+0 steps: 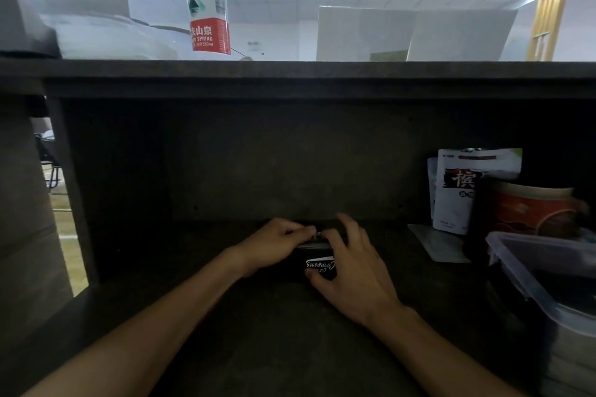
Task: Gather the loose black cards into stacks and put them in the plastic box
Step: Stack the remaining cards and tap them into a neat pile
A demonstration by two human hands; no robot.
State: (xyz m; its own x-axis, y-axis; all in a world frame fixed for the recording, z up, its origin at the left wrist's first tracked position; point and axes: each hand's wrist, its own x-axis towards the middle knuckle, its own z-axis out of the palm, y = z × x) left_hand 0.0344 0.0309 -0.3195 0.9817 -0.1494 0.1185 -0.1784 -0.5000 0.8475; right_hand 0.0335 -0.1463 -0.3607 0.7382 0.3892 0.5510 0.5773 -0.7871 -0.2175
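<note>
At the back of the dark desk (pixel 290 348), against the rear panel, the left hand (pixel 274 246) has its fingers curled inward, pinching the far left edge of the stack of black cards (pixel 317 263). The right hand (pixel 350 271) lies over the stack's right side, fingers bent around its far edge and thumb pressed on its near edge beside the white script. Both hands appear to be squaring the stack.

The stack rests on the desk between the hands. Loose cards outside the stack cannot be told from the dark surface.

To the right of the stack, well apart, stands the clear plastic box (pixel 522 271), lid off; its contents are too dark to make out. Beyond the box stand a white pouch (pixel 454 200) and a red tub (pixel 529 209). Above the stack, a water bottle (pixel 208 6) stands on the shelf (pixel 322 69).

Risk: uneven pressure from either hand could likely fan or buckle the stack, spilling cards. Carrying it rightward, the stack could catch the box rim.
</note>
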